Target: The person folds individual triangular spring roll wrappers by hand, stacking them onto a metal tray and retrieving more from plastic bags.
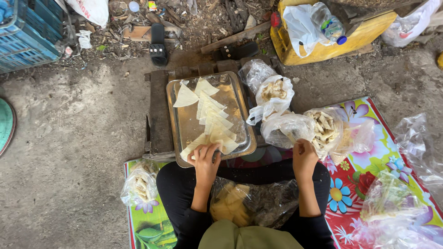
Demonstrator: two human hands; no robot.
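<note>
1. Wrapper sheets (213, 121) — thin, pale and triangular — lie in an overlapping row on a metal tray (182, 122) at the centre of the frame, running from its upper end down to its near edge.
2. At that near edge the left hand (205, 161) rests on the lowest wrapper, fingers curled down and pressed onto the sheet.
3. Right of centre, the right hand (304, 157) is closed around the gathered edge of a clear plastic bag (286, 129), the fingers bunched together on the film.
4. Just beyond that bag, further right, a second clear bag (325, 129) holds pale strips of filling; a third bag (274, 92) with similar pale pieces sits above, beside the tray's right rim.
5. In the person's lap, between the two forearms, lies another plastic bag (244, 203) with yellowish sheets inside.
6. Beneath the tray is a dark wooden board (159, 110), set on a concrete floor (69, 138).
7. A flowered mat (364, 184) — red, green and blue — spreads across the lower part of the frame, with a small filled bag (138, 186) at lower left and crumpled clear bags (401, 207) at lower right.
8. A blue crate (25, 37) stands at upper left, a yellow container (332, 44) with a white bag at upper right, and a black sandal (158, 46) lies among debris at the top.
</note>
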